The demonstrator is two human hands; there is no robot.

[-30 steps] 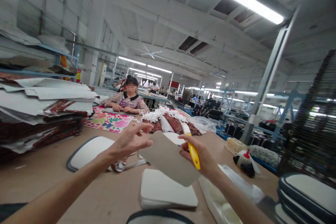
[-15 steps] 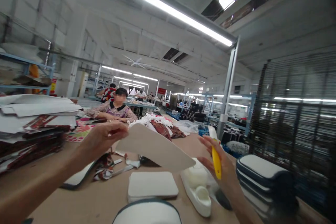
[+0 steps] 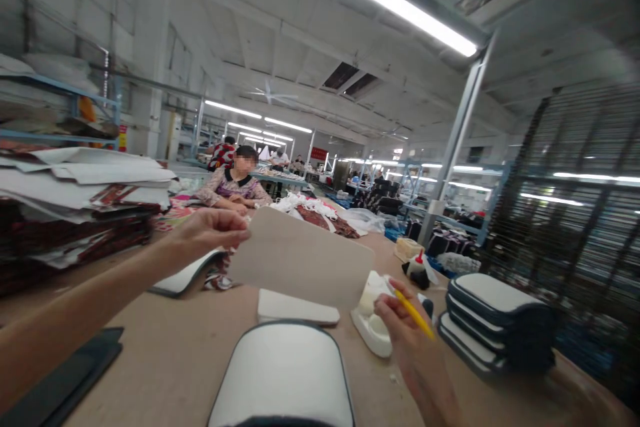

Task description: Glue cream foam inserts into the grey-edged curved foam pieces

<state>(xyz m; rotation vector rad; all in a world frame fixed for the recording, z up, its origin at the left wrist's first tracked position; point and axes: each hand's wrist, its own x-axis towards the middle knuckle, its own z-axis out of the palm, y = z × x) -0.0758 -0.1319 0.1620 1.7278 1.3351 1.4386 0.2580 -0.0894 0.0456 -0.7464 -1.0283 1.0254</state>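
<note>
My left hand (image 3: pixel 215 230) pinches the upper left corner of a thin off-white board (image 3: pixel 305 257) with rounded corners, held up tilted above the table. Near its lower right corner is my right hand (image 3: pixel 413 340), closed around a yellow-handled tool (image 3: pixel 415 313); the tool's tip is hard to make out. Whether the right fingertips touch the board I cannot tell. Beneath the board lie more off-white boards (image 3: pixel 299 310). Closest to me rests a white pad with dark edging (image 3: pixel 285 367). A white object shaped like a tape dispenser (image 3: pixel 377 343) stands behind my right fingers.
Dark-edged white pads (image 3: pixel 495 297) are stacked at the right. A red-tipped bottle (image 3: pixel 417 263) stands farther back. Layered fabric and sheets (image 3: pixel 80 193) rise at the left, with dark flat pieces (image 3: pixel 65 380) nearer. Across the table (image 3: pixel 165 360) sits a co-worker (image 3: pixel 235 187) behind a fabric heap.
The board has turned to show more of its face. My right hand has dropped lower, its fingers closing in near the board's corner. The view has tilted down and shifted left.
</note>
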